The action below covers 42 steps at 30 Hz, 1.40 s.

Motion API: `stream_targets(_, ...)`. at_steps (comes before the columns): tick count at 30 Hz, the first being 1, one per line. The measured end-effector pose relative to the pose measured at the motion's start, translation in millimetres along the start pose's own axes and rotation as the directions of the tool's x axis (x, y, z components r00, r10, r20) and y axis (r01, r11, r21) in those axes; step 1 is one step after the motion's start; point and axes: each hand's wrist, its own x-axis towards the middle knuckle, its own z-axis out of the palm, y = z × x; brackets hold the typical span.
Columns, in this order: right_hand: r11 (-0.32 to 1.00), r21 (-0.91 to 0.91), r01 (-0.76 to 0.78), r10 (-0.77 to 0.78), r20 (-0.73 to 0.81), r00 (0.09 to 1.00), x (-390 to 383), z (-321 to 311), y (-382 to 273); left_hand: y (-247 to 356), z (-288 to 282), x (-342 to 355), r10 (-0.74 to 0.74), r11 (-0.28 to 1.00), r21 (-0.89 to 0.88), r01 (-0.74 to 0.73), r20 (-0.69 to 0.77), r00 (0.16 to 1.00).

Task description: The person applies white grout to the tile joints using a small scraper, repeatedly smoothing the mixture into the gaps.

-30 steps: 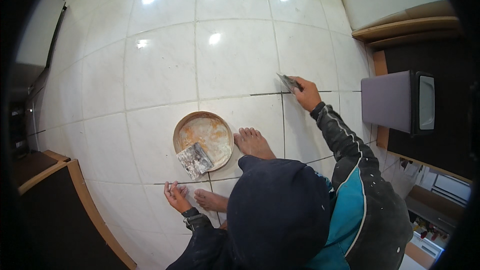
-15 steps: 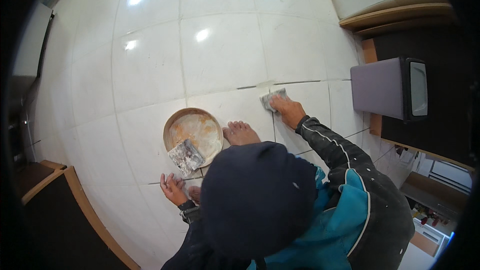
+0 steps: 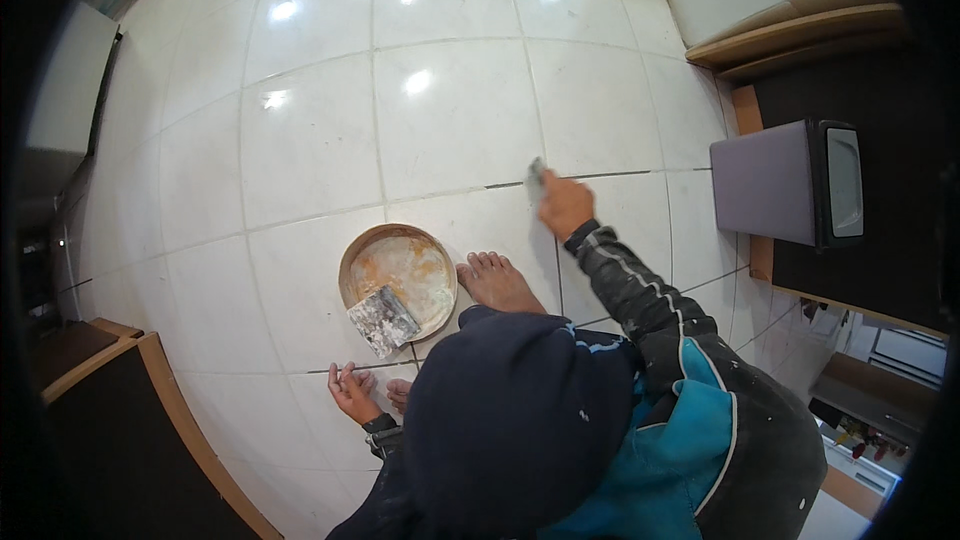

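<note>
Grout line is where your right hand works: it is stretched forward and to the right, clenched on a small scraper whose blade sits at the left end of the dark joint. That joint runs left to right across the floor, away from the hand toward the right, so its long axis lies crosswise to your reaching arm.

Your left hand is low and close to your body, fingers spread flat on the tile and holding nothing; it rests on a second dark joint that also runs left to right. The right hand is plainly the nearer one to the upper joint.

Between the two hands sits a round pan with pale paste in it, and a wide trowel lies tilted over its near rim. Your bare foot is just beside the pan on its right.

Ahead and to the left the tiles lie open. To the right the joint runs toward a grey box at a dark cabinet, so room narrows there. A wooden edge closes the lower left.
</note>
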Motion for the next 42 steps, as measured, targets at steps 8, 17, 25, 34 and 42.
stream_targets(8, 0.953, 0.145, 0.266, -0.276, 0.054, 0.96, -30.1, 4.9, -37.3, 5.4, 3.1, -3.2, 0.002, 0.999, 0.044, -0.001, -0.019, 1.0)
stream_targets(17, 0.882, -0.061, 0.467, -0.47, -0.053, 0.881, -38.8, 27.8, 7.1, 5.7, 1.3, 1.5, 0.017, 0.999, 0.051, -0.017, -0.014, 1.0)
stream_targets(25, 0.995, 0.045, 0.09, -0.087, -0.054, 0.995, -0.1, -0.4, 5.4, 6.0, -1.6, 6.0, 0.046, 0.998, 0.044, -0.046, -0.002, 0.999)
stream_targets(34, 0.947, 0.049, 0.319, -0.321, 0.05, 0.946, -15.0, 11.3, -69.4, 1.1, -1.8, 1.3, -0.007, 0.999, 0.047, 0.008, -0.026, 1.0)
stream_targets(42, 0.834, -0.15, 0.532, -0.544, -0.059, 0.837, -15.1, 38.4, -29.6, 4.7, 0.0, 0.1, 0.001, 0.998, 0.064, 0.0, -0.011, 1.0)
